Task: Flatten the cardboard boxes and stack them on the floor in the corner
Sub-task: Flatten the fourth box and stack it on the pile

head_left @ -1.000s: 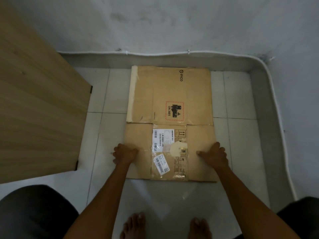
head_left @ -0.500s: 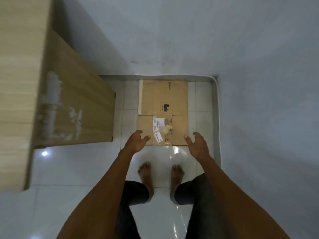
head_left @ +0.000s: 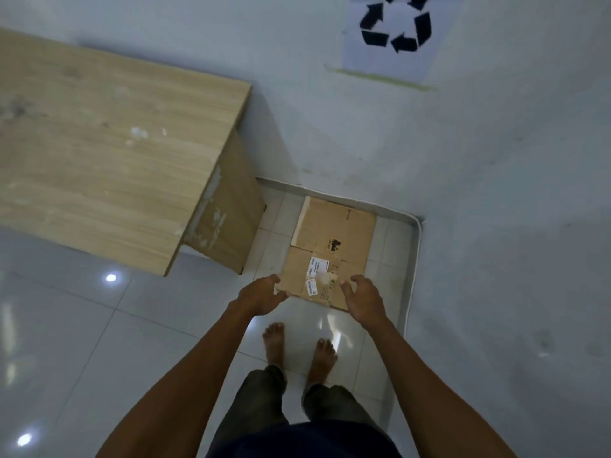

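Note:
A flattened brown cardboard box lies on the tiled floor in the corner, its far edge against the wall. White shipping labels and a black printed mark show on its top face. My left hand hovers well above the box's near left corner, fingers spread, holding nothing. My right hand is raised over the near right corner, also with fingers apart and nothing in it. Both hands cover small parts of the box's near edge from view.
A wooden table stands to the left against the wall, its side panel close to the box. A recycling sign hangs on the wall above the corner. My bare feet stand on glossy white tiles just before the box.
A second ago both hands pressed flat on the box while I crouched. They have lifted off, and the view has risen and pulled back as I stood up.

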